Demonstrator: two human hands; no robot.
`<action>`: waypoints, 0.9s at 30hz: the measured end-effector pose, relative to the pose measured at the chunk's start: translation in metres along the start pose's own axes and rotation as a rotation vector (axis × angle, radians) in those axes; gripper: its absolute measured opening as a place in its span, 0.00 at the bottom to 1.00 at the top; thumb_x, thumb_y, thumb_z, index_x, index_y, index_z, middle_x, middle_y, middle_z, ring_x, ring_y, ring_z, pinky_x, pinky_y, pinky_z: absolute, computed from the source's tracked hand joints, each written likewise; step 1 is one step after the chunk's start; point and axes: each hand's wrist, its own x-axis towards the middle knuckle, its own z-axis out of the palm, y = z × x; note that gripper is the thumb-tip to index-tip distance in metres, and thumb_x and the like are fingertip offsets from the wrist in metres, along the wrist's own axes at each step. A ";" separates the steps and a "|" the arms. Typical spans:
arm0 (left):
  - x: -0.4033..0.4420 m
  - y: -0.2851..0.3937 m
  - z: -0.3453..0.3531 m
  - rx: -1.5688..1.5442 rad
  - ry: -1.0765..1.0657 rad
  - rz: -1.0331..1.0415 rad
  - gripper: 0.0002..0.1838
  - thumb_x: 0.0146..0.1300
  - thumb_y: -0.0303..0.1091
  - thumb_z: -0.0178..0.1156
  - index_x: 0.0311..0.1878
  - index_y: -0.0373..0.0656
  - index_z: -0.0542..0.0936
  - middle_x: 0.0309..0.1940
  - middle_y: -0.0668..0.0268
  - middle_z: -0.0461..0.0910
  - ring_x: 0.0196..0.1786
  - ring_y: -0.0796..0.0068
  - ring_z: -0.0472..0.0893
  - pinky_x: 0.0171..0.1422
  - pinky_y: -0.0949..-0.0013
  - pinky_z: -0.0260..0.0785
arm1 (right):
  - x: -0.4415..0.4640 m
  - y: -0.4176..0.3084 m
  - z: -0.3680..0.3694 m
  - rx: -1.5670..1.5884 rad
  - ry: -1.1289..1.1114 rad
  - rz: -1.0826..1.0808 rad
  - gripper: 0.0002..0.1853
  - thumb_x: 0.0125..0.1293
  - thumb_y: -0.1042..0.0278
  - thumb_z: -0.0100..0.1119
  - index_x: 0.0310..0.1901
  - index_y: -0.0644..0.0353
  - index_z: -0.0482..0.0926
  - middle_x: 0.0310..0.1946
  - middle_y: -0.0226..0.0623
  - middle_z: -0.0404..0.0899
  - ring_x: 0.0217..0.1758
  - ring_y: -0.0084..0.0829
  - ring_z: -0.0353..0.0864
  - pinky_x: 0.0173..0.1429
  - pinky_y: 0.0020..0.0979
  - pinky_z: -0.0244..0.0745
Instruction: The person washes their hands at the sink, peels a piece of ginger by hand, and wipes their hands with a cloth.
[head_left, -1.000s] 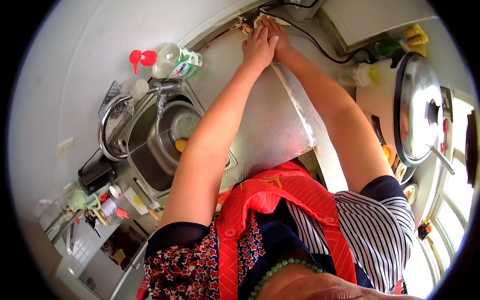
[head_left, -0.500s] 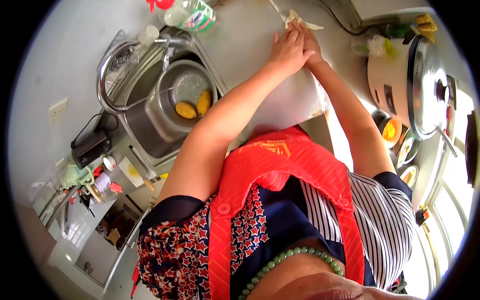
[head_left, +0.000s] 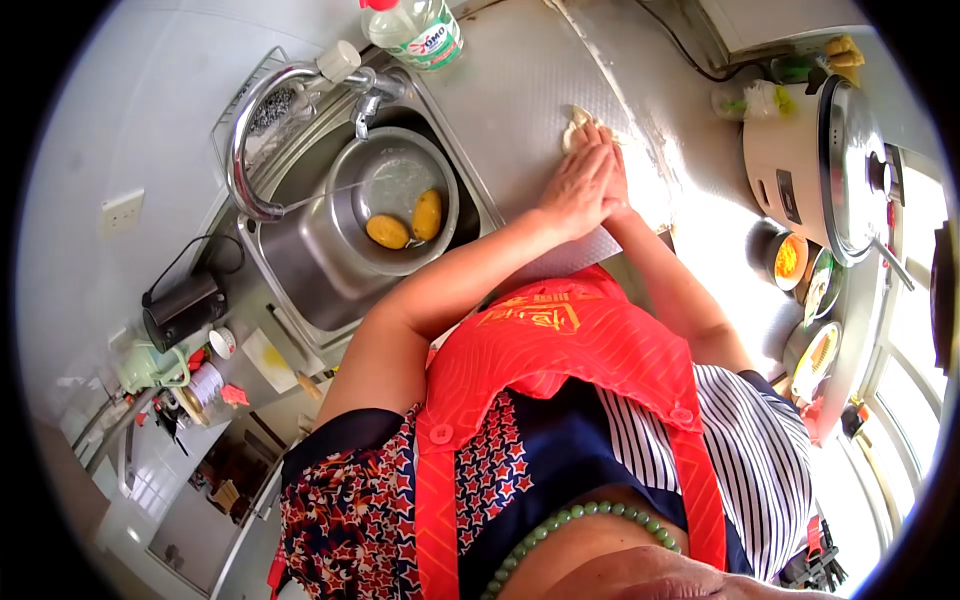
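On the metal counter, a crumpled pale cloth [head_left: 577, 122] lies under the fingertips of my two overlapping hands. My left hand [head_left: 578, 188] rests on top, its fingers stretched out flat along my right hand. Partly covered by it, my right hand [head_left: 618, 180] presses the cloth against the counter [head_left: 510, 110]. To the left of my hands, a metal basin [head_left: 345, 215] stands in the sink [head_left: 300, 265]. Two yellow, potato-like pieces [head_left: 387, 231] lie inside it, and a thin stream of water runs from the curved faucet [head_left: 240, 150].
An OMO bottle [head_left: 425, 40] with a red cap stands behind the sink. At the right is a large cooker [head_left: 790, 170] with a glass lid, and near it a bowl of orange food [head_left: 790, 258]. A raised seam [head_left: 620, 85] crosses the counter. A dark appliance [head_left: 185, 310] sits left.
My hands and the cloth have drawn back over the counter toward my body, staying overlapped. The whole view has shifted slightly, bringing the sink and bottle further right.
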 end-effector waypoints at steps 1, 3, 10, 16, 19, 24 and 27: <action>0.003 -0.014 0.005 0.048 0.042 0.024 0.36 0.53 0.43 0.63 0.59 0.29 0.66 0.59 0.48 0.63 0.67 0.51 0.58 0.72 0.52 0.48 | 0.012 -0.001 0.005 0.054 0.042 -0.013 0.28 0.63 0.57 0.48 0.64 0.58 0.62 0.67 0.40 0.57 0.71 0.41 0.54 0.71 0.40 0.51; 0.021 -0.042 0.005 0.138 0.121 0.068 0.41 0.50 0.44 0.65 0.61 0.27 0.61 0.60 0.45 0.61 0.68 0.46 0.56 0.72 0.53 0.47 | 0.044 -0.002 0.013 0.085 -0.013 0.003 0.30 0.64 0.55 0.46 0.66 0.57 0.58 0.69 0.39 0.54 0.73 0.41 0.49 0.73 0.41 0.45; 0.100 -0.127 -0.047 0.324 0.215 -0.013 0.28 0.61 0.46 0.54 0.53 0.28 0.69 0.55 0.45 0.66 0.61 0.48 0.66 0.62 0.58 0.64 | 0.186 -0.005 0.043 -0.071 -0.177 -0.085 0.32 0.64 0.53 0.43 0.68 0.55 0.55 0.70 0.37 0.51 0.75 0.41 0.43 0.74 0.40 0.40; 0.117 -0.167 -0.084 0.226 0.195 -0.215 0.27 0.62 0.43 0.53 0.56 0.30 0.67 0.60 0.46 0.63 0.66 0.47 0.59 0.69 0.56 0.55 | 0.245 -0.029 0.057 -0.068 -0.252 -0.151 0.31 0.64 0.53 0.43 0.68 0.51 0.55 0.70 0.35 0.51 0.74 0.39 0.44 0.74 0.39 0.40; 0.113 -0.150 -0.078 0.349 0.200 -0.271 0.29 0.60 0.41 0.55 0.58 0.27 0.64 0.64 0.45 0.57 0.68 0.44 0.54 0.71 0.54 0.52 | 0.245 -0.035 0.062 -0.099 -0.229 -0.179 0.29 0.63 0.52 0.44 0.66 0.48 0.58 0.69 0.31 0.54 0.73 0.37 0.46 0.72 0.39 0.43; 0.100 -0.154 -0.074 0.304 0.312 -0.257 0.30 0.60 0.39 0.55 0.60 0.27 0.61 0.65 0.44 0.54 0.68 0.43 0.55 0.71 0.53 0.51 | 0.235 -0.041 0.067 -0.114 -0.191 -0.222 0.26 0.61 0.52 0.47 0.63 0.42 0.63 0.67 0.25 0.58 0.70 0.34 0.51 0.69 0.37 0.48; 0.099 -0.168 -0.067 0.244 0.372 -0.334 0.33 0.59 0.40 0.55 0.61 0.25 0.59 0.64 0.43 0.56 0.67 0.45 0.57 0.70 0.56 0.53 | 0.245 -0.044 0.056 -0.096 -0.210 -0.239 0.25 0.60 0.52 0.49 0.61 0.39 0.66 0.65 0.21 0.61 0.69 0.32 0.53 0.67 0.37 0.51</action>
